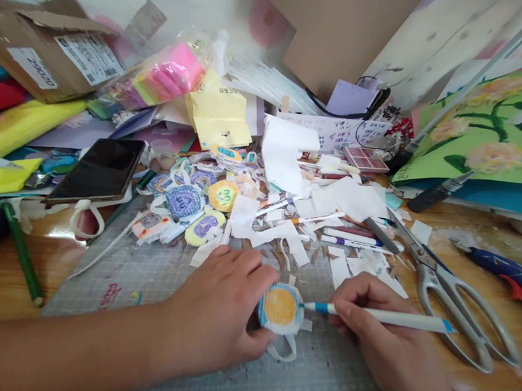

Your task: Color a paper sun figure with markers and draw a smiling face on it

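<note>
My left hand rests on the grey cutting mat, fingers curled round the edge of a small round paper piece with an orange centre and a blue rim. My right hand pinches a white marker with blue ends, lying almost level, its tip touching the right edge of that paper piece. A thin white paper loop hangs from the piece towards me.
Several coloured paper rounds and white scraps lie behind the mat. Large metal scissors lie right of my hand, a blue glue gun beyond. A black phone and a green pencil lie left. More markers sit among scraps.
</note>
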{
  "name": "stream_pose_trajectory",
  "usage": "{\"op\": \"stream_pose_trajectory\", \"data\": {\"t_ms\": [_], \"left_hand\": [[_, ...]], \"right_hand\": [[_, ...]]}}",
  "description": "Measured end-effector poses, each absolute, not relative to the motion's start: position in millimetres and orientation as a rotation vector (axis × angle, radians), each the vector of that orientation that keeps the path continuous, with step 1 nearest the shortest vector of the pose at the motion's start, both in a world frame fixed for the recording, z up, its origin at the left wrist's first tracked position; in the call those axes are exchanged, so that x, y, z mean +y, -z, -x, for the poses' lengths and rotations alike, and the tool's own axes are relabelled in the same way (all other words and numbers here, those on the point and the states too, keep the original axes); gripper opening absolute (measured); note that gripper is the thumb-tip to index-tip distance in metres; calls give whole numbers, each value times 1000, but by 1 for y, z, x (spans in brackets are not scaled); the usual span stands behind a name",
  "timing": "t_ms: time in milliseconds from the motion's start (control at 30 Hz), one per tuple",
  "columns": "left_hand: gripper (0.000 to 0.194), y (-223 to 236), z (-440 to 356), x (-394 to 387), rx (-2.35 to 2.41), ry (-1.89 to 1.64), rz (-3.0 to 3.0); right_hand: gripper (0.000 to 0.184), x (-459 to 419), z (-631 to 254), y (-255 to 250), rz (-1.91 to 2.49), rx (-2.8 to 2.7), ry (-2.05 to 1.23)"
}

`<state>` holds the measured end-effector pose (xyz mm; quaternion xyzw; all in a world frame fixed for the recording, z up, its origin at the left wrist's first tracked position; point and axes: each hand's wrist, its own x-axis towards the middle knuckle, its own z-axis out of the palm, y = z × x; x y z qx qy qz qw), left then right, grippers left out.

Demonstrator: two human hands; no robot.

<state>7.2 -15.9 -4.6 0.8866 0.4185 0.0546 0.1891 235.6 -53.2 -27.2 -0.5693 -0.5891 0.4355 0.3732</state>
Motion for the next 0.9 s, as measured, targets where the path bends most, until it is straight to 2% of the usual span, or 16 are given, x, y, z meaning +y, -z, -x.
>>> {"op": "stream_pose_trajectory", "data": {"t_ms": [900], "left_hand": [[38, 2, -7, -16, 1172, -104, -2480]], "right_hand": [[16, -51, -229, 26, 1409, -1240, -1212]]}}
